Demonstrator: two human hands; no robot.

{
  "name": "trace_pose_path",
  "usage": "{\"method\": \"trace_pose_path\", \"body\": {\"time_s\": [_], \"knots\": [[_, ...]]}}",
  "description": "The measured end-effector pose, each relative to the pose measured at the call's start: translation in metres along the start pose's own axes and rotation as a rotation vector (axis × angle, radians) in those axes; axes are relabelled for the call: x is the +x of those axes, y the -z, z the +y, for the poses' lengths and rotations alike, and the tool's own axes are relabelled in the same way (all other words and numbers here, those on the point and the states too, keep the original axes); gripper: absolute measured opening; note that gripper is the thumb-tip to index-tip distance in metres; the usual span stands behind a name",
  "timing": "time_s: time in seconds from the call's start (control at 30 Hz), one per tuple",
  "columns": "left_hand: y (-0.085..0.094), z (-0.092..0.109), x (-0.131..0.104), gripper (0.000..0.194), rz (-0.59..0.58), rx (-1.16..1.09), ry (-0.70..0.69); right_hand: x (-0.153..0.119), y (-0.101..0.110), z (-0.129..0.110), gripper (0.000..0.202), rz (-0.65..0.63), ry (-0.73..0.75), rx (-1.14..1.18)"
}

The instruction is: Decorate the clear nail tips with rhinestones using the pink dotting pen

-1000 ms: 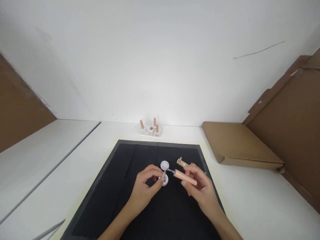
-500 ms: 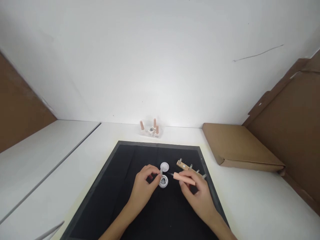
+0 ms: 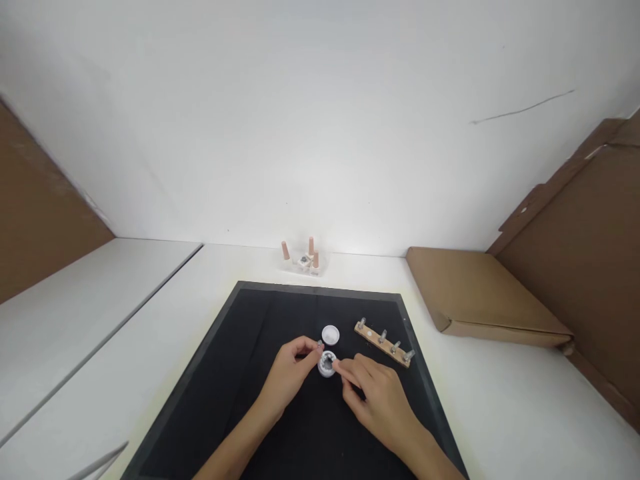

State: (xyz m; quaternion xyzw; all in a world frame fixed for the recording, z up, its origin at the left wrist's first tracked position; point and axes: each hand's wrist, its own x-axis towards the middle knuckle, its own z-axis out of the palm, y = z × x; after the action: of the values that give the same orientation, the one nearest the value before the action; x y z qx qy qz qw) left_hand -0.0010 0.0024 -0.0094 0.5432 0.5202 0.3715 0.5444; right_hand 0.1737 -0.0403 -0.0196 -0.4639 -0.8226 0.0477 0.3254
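I'm watching two hands at work over a black mat point(image 3: 280, 313) in the lower middle of the frame. The left hand point(image 3: 287, 373) pinches a tiny clear nail tip point(image 3: 320, 344) between finger and thumb. The nail tip is just above and left of a little white jar point(image 3: 327, 374), which has no lid on and has grey stuff inside. The right hand point(image 3: 380, 393) has its fingers closed around a brush with a peach handle point(image 3: 348, 373).

A second ago the brush pointed up at the nail tip. Now it has swung down to the right side of the jar, so the work looks to be at the jar and not on the nail tip. I can't see the hairs of the brush. The two hands are apart, but near each other.

The jar's lid point(image 3: 331, 335) lies just above it in the frame. To the right, the wooden strip point(image 3: 376, 337), which the right hand partly hid, now shows all four of its clear tips point(image 3: 383, 336).
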Motion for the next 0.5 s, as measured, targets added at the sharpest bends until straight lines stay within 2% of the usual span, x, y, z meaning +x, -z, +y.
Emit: {"method": "trace_pose_path", "body": {"time_s": [0.2,0.4,0.5], "knots": [[-0.001,0.000,0.000,0.026,-0.017,-0.002,0.005,0.002,0.002,-0.002,0.025,-0.052,-0.024,0.001],[-0.001,0.004,-0.001,0.027,-0.011,0.007,0.001,0.006,0.008,-0.006,0.026,-0.095,-0.089,0.144],[-0.001,0.005,-0.002,0.026,0.003,0.007,-0.010,0.007,0.011,-0.007,0.025,-0.069,-0.132,0.238]]}}
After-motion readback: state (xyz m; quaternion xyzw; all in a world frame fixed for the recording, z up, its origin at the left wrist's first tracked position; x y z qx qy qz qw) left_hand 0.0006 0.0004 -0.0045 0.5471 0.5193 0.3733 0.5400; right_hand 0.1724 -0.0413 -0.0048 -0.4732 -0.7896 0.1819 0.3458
